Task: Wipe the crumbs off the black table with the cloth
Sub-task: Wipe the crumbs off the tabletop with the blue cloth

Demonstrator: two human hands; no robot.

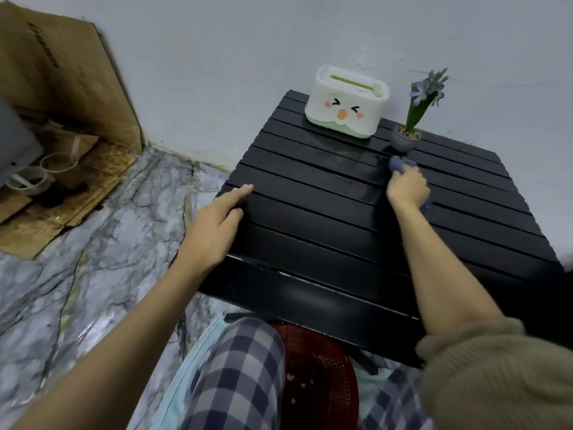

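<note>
The black slatted table (pixel 325 218) fills the middle and right of the view. My right hand (pixel 407 186) is closed on a blue-purple cloth (pixel 400 164) and presses it onto the slats near the table's far right, just in front of the flower pot. Only the cloth's ends show, above and below my fingers. My left hand (pixel 217 221) lies flat on the table's left edge, fingers apart, holding nothing. I see no crumbs on the dark slats. A red plastic basket (pixel 313 380) sits on the floor under the near edge, with small pale crumbs in it.
A white tissue box with a cartoon face (pixel 345 105) and a small potted purple flower (pixel 412 119) stand at the table's far side, against the wall. Cardboard (pixel 62 97) and tape rolls (pixel 40 175) lie at the left on the marble-patterned floor. My checked-trousered knees are below.
</note>
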